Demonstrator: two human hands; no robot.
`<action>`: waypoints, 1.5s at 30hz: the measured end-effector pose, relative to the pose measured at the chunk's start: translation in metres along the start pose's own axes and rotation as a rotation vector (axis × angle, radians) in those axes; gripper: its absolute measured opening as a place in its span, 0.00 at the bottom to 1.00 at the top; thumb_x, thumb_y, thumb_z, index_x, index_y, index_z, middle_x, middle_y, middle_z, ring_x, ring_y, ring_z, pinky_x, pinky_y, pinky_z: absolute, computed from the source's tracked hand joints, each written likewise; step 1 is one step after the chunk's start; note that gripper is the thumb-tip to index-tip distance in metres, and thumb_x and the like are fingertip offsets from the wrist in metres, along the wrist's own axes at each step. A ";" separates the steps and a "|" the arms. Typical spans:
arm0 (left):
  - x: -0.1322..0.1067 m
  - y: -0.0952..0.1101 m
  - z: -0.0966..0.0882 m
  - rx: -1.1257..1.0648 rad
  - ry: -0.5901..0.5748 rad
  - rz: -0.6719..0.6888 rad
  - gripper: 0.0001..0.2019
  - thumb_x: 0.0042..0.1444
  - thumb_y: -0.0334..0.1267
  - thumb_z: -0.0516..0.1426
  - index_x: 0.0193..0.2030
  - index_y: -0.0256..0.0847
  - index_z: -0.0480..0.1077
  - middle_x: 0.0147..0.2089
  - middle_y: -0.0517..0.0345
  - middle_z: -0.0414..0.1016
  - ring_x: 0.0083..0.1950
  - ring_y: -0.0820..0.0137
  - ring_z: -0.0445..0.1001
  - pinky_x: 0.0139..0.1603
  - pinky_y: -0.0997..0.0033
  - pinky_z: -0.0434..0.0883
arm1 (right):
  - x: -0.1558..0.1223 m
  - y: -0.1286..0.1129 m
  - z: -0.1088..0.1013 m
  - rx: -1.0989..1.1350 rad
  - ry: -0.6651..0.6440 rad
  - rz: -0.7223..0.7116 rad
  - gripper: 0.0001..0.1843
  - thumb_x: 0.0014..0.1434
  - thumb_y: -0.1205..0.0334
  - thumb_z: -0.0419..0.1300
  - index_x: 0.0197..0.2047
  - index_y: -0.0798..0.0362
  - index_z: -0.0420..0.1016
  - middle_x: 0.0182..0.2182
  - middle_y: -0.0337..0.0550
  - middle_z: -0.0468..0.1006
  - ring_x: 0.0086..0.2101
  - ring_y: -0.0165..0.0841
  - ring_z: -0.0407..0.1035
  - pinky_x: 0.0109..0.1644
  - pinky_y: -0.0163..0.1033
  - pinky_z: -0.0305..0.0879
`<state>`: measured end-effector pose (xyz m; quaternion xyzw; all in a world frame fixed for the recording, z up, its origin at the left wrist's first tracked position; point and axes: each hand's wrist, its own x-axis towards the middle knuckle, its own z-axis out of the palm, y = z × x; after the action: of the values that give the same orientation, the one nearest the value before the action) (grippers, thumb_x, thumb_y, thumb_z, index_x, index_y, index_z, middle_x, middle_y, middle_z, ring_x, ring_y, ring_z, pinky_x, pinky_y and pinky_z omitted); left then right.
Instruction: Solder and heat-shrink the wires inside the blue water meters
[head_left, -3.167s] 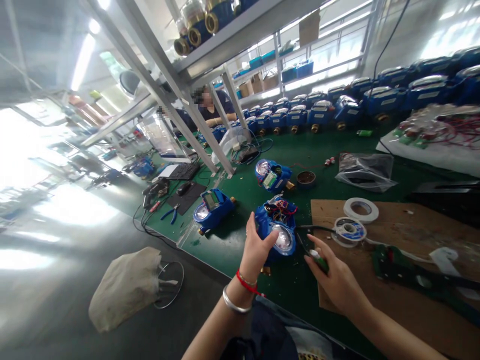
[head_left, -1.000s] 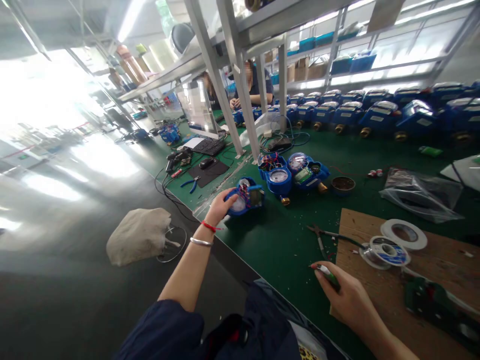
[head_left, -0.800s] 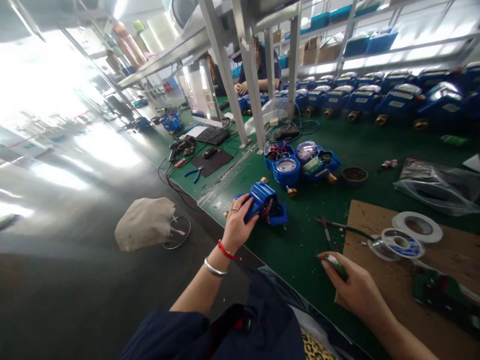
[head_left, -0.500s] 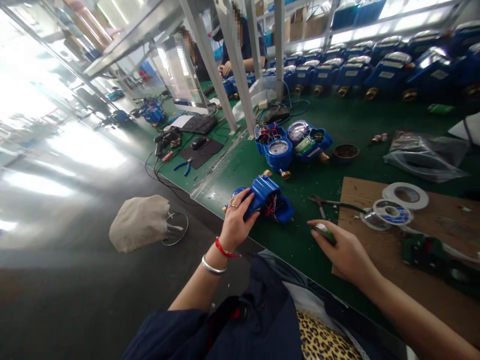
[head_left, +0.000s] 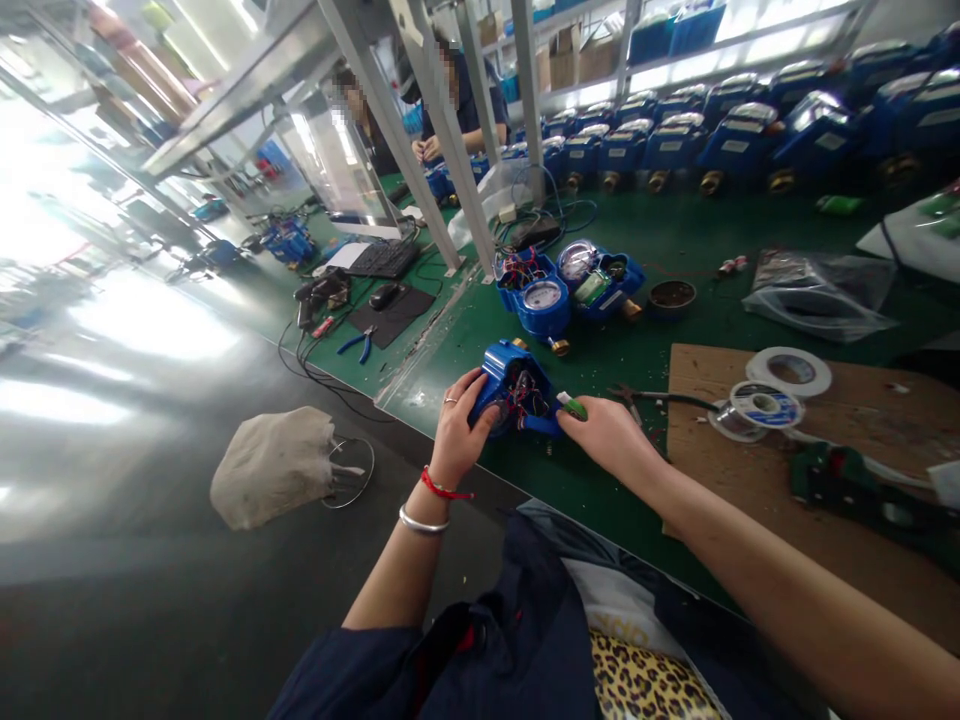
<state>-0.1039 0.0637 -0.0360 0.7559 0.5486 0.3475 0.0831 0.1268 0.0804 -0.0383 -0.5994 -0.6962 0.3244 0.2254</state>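
Note:
A blue water meter (head_left: 495,362) with its housing uncovered rests near the table's front edge, red and dark wires showing inside. My left hand (head_left: 459,430) grips its left side, fingers on top and thumb towards the opening. Just right of the housing, my right hand (head_left: 611,435) is closed round a small green battery (head_left: 574,407) with a white end. The right fingertips are at the housing's right edge; whether they touch it I cannot tell. Beyond the held piece sit two more uncovered water meters, one with a dial (head_left: 541,294), the other with a green part inside (head_left: 596,288).
Pliers (head_left: 628,397) lie right of my right hand, by a cardboard sheet (head_left: 686,375) bearing a solder spool (head_left: 765,403) and tape roll (head_left: 789,370). Metal posts (head_left: 442,150) rise behind. A cloth-covered stool (head_left: 271,468) stands left. Co-workers sit across the table.
My right hand has moved left with the battery, up to the water meter. My left hand has turned the meter so its wired opening faces me more. The view has shifted slightly.

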 end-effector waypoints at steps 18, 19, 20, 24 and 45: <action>0.005 -0.006 -0.006 0.029 -0.014 0.058 0.21 0.63 0.39 0.53 0.62 0.41 0.60 0.66 0.46 0.58 0.68 0.59 0.55 0.67 0.51 0.57 | 0.012 0.016 0.004 0.120 0.037 -0.019 0.19 0.61 0.56 0.53 0.52 0.55 0.71 0.40 0.47 0.78 0.37 0.35 0.70 0.37 0.33 0.57; 0.004 -0.001 -0.006 0.049 0.013 0.063 0.21 0.63 0.38 0.53 0.62 0.41 0.60 0.66 0.46 0.58 0.69 0.59 0.54 0.68 0.50 0.57 | 0.014 0.017 0.006 0.134 0.005 -0.024 0.19 0.61 0.56 0.53 0.53 0.54 0.71 0.40 0.46 0.78 0.37 0.35 0.70 0.37 0.33 0.57; 0.002 0.006 -0.006 0.066 0.039 0.069 0.21 0.63 0.37 0.53 0.62 0.41 0.60 0.66 0.46 0.58 0.69 0.59 0.54 0.68 0.50 0.57 | 0.014 0.017 0.008 0.138 -0.022 -0.032 0.19 0.61 0.56 0.53 0.52 0.54 0.72 0.39 0.46 0.78 0.37 0.35 0.70 0.36 0.33 0.58; -0.002 0.035 -0.002 0.125 0.114 0.101 0.17 0.61 0.38 0.55 0.57 0.39 0.64 0.65 0.45 0.60 0.69 0.58 0.53 0.67 0.49 0.57 | 0.012 0.015 0.012 0.122 -0.063 -0.051 0.15 0.60 0.58 0.54 0.46 0.55 0.74 0.37 0.46 0.79 0.36 0.35 0.70 0.36 0.33 0.57; 0.022 0.023 0.003 -0.319 0.151 -0.309 0.09 0.60 0.41 0.56 0.34 0.39 0.74 0.55 0.52 0.71 0.54 0.63 0.71 0.58 0.60 0.67 | 0.010 0.001 0.006 0.058 -0.139 -0.114 0.12 0.60 0.56 0.51 0.34 0.54 0.72 0.27 0.43 0.75 0.29 0.32 0.65 0.31 0.34 0.50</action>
<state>-0.0807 0.0751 -0.0169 0.6121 0.6006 0.4685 0.2124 0.1209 0.0893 -0.0439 -0.5279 -0.7336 0.3719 0.2118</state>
